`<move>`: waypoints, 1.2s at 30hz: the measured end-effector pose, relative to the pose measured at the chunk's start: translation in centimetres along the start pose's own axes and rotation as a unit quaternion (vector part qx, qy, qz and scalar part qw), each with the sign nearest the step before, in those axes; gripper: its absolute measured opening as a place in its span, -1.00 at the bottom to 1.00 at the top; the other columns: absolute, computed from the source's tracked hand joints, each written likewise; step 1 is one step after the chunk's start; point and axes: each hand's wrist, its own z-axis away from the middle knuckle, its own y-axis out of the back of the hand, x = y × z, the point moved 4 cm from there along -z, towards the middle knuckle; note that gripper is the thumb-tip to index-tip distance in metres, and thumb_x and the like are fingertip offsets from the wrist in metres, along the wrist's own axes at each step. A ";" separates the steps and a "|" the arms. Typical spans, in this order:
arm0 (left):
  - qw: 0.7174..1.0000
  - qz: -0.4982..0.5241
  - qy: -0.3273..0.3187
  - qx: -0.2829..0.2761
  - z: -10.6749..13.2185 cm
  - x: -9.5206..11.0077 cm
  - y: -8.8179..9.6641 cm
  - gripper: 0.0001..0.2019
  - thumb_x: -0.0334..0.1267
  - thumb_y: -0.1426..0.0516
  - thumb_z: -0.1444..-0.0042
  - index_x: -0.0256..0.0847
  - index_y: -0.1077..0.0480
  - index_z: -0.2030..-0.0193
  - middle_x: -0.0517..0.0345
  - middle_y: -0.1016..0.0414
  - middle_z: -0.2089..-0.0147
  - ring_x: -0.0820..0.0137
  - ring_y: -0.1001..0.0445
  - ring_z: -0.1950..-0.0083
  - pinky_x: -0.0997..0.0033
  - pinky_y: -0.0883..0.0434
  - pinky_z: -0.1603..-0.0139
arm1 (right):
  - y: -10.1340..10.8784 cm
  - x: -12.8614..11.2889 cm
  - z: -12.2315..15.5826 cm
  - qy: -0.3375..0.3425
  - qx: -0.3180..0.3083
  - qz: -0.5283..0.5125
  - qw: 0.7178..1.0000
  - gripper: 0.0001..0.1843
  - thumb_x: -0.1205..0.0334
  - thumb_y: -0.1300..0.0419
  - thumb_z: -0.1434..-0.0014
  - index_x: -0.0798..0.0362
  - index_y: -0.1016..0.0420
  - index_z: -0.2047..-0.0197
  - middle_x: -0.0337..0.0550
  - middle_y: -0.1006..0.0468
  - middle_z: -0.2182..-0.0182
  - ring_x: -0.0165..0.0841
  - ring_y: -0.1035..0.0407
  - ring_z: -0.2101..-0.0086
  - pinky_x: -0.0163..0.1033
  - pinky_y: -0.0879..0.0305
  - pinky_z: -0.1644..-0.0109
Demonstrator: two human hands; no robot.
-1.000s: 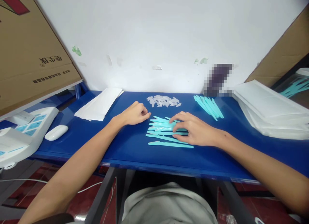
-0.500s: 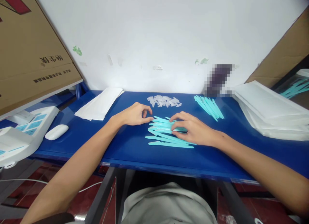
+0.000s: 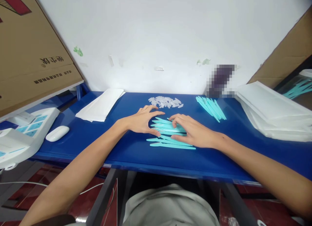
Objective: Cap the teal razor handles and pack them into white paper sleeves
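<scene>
A loose pile of slim turquoise sticks, shaped like eyebrow razors (image 3: 170, 145), lies crosswise on the blue table in front of me. My left hand (image 3: 143, 119) is at the pile's left end, thumb and fingers spread wide around it, the thumb touching or just over the sticks. Over the right end, my right hand (image 3: 192, 130) has its fingers and thumb apart and curved about the sticks. Neither hand has a stick lifted. Beyond the pile is a heap of small translucent white pieces (image 3: 165, 102), like caps.
A second turquoise bundle (image 3: 211, 108) lies at the back right, near white padded envelopes (image 3: 275, 112). On the left are flat white packets (image 3: 100, 106), a white oval case (image 3: 57, 133) and a power strip (image 3: 29, 135). A white wall (image 3: 156, 41) borders the table's back.
My left hand has opened from a loose curl and moved right, its thumb coming down to the pile's left end. The right hand's fingers have shifted slightly; the sticks have barely moved.
</scene>
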 end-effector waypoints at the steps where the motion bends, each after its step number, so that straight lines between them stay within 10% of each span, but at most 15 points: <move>1: 1.000 -0.002 -0.001 0.006 -0.1 -0.1 -0.1 -0.04 0.41 -0.18 -0.02 0.13 -0.03 -0.50 -0.12 0.06 -0.53 -0.22 0.09 -0.50 -0.30 -0.02 -0.38 | 0.0 0.0 0.0 0.000 0.005 0.004 1.000 -0.69 -0.09 -0.13 -0.33 -0.03 -0.30 0.08 0.05 -0.45 -0.18 -0.08 -0.36 -0.10 0.15 -0.26 -0.17; 12: 1.000 0.003 -0.019 0.013 -0.9 0.9 -1.5 -0.10 0.49 -0.06 -0.08 0.08 -0.13 -0.47 -0.14 0.06 -0.53 -0.25 0.11 -0.51 -0.35 0.03 -0.39 | 0.3 0.0 0.2 -0.034 -0.032 -0.010 0.999 -0.53 -0.06 -0.15 -0.31 -0.03 -0.33 -0.20 0.12 -0.14 -0.40 -0.04 -0.37 -0.16 0.08 -0.39 -0.15; 21: 0.999 -0.005 0.003 0.032 -0.3 -0.8 -0.1 -0.18 0.44 0.00 -0.18 0.10 -0.10 -0.48 -0.11 0.03 -0.53 -0.18 0.09 -0.51 -0.33 0.06 -0.41 | -0.4 0.7 0.2 -0.032 -0.053 0.031 0.998 -0.26 -0.27 -0.05 -0.33 -0.08 -0.14 -0.43 0.10 -0.05 -0.46 0.10 0.10 -0.43 0.36 0.01 -0.39; 36: 0.997 -0.043 0.041 0.050 0.1 -2.9 0.8 -0.20 0.42 0.02 -0.19 0.01 -0.20 -0.44 -0.15 -0.09 -0.47 -0.11 -0.07 -0.45 -0.25 -0.01 -0.39 | -1.5 -0.3 0.1 -0.019 -0.038 0.080 0.996 -0.25 -0.28 0.03 -0.36 -0.09 -0.08 -0.47 0.11 -0.06 -0.47 0.08 0.17 -0.45 0.40 0.19 -0.44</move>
